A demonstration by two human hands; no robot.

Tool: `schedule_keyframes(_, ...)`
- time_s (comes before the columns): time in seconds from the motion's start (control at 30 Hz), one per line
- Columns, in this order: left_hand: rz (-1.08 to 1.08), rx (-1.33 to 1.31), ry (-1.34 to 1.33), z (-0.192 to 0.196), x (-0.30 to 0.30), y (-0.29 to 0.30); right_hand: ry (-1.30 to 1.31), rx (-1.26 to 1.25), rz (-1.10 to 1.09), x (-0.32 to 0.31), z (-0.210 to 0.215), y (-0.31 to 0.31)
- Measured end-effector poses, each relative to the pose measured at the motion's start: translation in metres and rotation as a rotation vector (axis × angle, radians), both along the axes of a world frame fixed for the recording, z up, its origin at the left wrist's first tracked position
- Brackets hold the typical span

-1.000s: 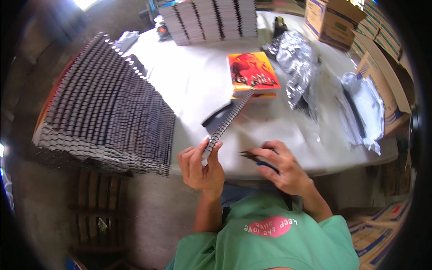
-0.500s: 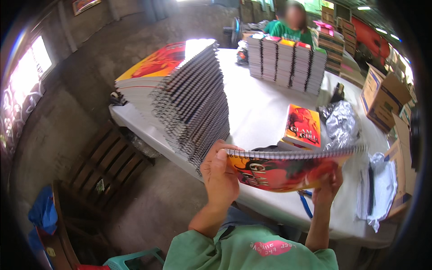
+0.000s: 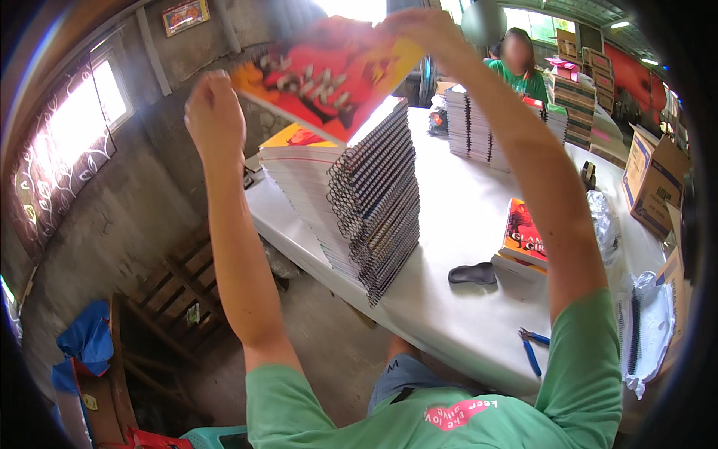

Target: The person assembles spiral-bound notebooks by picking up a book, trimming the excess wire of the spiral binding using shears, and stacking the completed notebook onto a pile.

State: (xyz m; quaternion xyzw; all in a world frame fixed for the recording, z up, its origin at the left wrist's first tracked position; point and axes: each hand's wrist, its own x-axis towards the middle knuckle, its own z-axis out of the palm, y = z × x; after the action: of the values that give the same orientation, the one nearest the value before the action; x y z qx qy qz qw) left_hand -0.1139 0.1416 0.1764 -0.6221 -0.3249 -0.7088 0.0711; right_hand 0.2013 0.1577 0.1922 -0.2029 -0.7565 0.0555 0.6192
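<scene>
Both my arms are raised high over the table. My left hand (image 3: 215,105) and my right hand (image 3: 420,24) hold a spiral-bound notebook (image 3: 321,78) with a red and orange cover by its two ends. It hangs tilted just above a tall leaning stack of spiral notebooks (image 3: 351,194) on the left part of the white table (image 3: 464,299).
A red-covered notebook (image 3: 526,232) and a black object (image 3: 473,274) lie mid-table, blue pliers (image 3: 532,350) near the front edge. Plastic bags (image 3: 643,329) lie at right. More stacks (image 3: 479,127) and cardboard boxes (image 3: 652,176) stand behind. A person in green (image 3: 517,63) sits at the far end.
I have lifted the notebook from chest height at the table's front edge up over the tall stack, and my view has tilted upward.
</scene>
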Motion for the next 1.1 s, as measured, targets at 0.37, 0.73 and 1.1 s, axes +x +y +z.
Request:
schedule_keyframes(0.37, -0.588, -0.191, -0.317, -0.108, 0.01, 0.038, 0.379, -0.602, -0.125, -0.046, -0.087, 0.054)
schedule_keyframes(0.73, -0.261, 0.172, -0.463, -0.129, -0.016, 0.017, 0.247, -0.633, -0.179, 0.011, -0.116, 0.013)
schedule_keyframes(1.1, -0.855, -0.52, 0.514, -0.307, 0.225, -0.064, 0.54, -1.47, -1.064, 0.23, -0.348, -0.134)
